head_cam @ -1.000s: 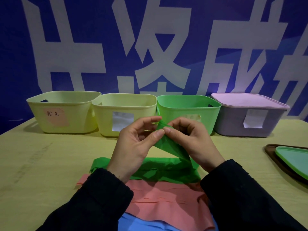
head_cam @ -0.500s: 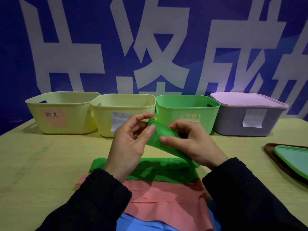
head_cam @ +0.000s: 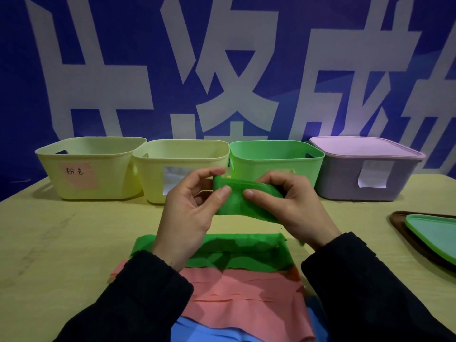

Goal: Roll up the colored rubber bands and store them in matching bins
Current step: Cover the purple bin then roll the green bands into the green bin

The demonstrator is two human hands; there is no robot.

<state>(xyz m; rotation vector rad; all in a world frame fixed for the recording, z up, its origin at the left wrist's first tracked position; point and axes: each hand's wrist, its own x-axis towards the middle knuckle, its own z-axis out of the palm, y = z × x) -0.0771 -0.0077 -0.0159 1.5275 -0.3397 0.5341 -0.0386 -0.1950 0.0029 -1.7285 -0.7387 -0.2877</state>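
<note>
A green rubber band (head_cam: pixel 237 201) is held up over the table, its top end folded over into a short flat roll. My left hand (head_cam: pixel 190 208) pinches the roll's left side between thumb and fingers. On the right side my right hand (head_cam: pixel 291 206) pinches it the same way. The band's loose tail lies flat on the table below, towards me. A pink band (head_cam: pixel 246 302) lies under it and a blue band (head_cam: pixel 207 334) shows at the bottom edge. The green bin (head_cam: pixel 276 156) stands just behind my hands.
Two pale yellow bins (head_cam: pixel 91 166) (head_cam: pixel 180 164) stand left of the green one, the far left with a pink label. A lidded purple-grey box (head_cam: pixel 365 174) stands to the right. A green lid on a brown tray (head_cam: pixel 434 233) lies at the right edge.
The green band's top end has been turned over from a raised narrow tip into a wider flat fold. Both hands have shifted slightly apart along it.
</note>
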